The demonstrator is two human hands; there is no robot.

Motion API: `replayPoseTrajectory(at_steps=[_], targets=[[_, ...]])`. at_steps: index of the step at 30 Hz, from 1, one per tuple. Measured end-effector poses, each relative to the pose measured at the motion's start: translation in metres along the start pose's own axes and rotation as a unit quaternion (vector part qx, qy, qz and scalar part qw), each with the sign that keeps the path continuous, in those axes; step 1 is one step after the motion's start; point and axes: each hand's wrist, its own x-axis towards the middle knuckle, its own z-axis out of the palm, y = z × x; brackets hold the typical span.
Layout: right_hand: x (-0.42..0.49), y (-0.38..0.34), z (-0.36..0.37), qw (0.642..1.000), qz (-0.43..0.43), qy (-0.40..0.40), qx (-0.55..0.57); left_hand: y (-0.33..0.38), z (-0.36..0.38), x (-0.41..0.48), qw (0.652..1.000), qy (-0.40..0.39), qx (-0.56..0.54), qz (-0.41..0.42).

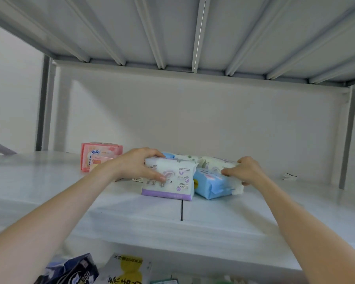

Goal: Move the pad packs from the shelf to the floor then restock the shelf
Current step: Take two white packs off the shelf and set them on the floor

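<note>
The shelf (213, 212) was a broad white board with bare room on both sides of the packs and a wide strip free along its front edge. A dark seam (181, 210) split the board near the middle. The ribbed underside of the upper shelf (172, 27) roofed the bay, with tall clearance above the packs. Grey uprights stood at the left (43, 103) and right (346, 140) rear corners, and a plain wall closed the back.

Both forearms reached forward and inward from the lower corners, bare and nearly straight, and met at the cluster mid-shelf.

The left hand (135, 162) lay over the top left corner of the white-and-purple pack (172, 181), which stood upright on the shelf. Its fingers (154, 153) curled over the top edge while the thumb pressed on the front face, gripping it.

The right hand (246, 171) clasped the right end of the blue pack (211, 185), thumb on top and fingers curled beneath. Its knuckles touched the pale pack (217, 162) lying above; whether it also held that one could not be told.

A pink pack (96, 154) stood behind the left wrist. More packs lay behind the cluster, mostly hidden. A small paper scrap (289, 176) sat well to the right. Below the shelf edge showed a dark blue package (74, 271) and a yellow-printed one (129, 269).
</note>
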Motion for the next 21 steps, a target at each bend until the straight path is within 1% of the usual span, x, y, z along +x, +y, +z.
replayPoseTrajectory(at_steps=[2,5,7,11,21], targets=[[-0.005,0.001,-0.001,0.999,0.009,0.013,0.030,-0.001,-0.001,-0.003,1.000,0.011,-0.010,-0.002],[-0.014,0.003,-0.003,0.996,0.024,0.060,0.062,0.000,-0.002,-0.010,0.999,0.037,0.009,-0.016],[-0.023,0.004,-0.005,0.993,0.029,0.092,0.073,0.002,-0.002,-0.016,0.997,0.069,0.039,-0.017],[-0.048,0.009,-0.015,0.980,0.028,0.167,0.101,0.005,-0.002,-0.030,0.985,0.153,0.079,0.010],[-0.139,0.009,-0.043,0.937,0.007,0.289,0.196,0.006,-0.003,-0.087,0.957,0.290,0.001,0.015]])
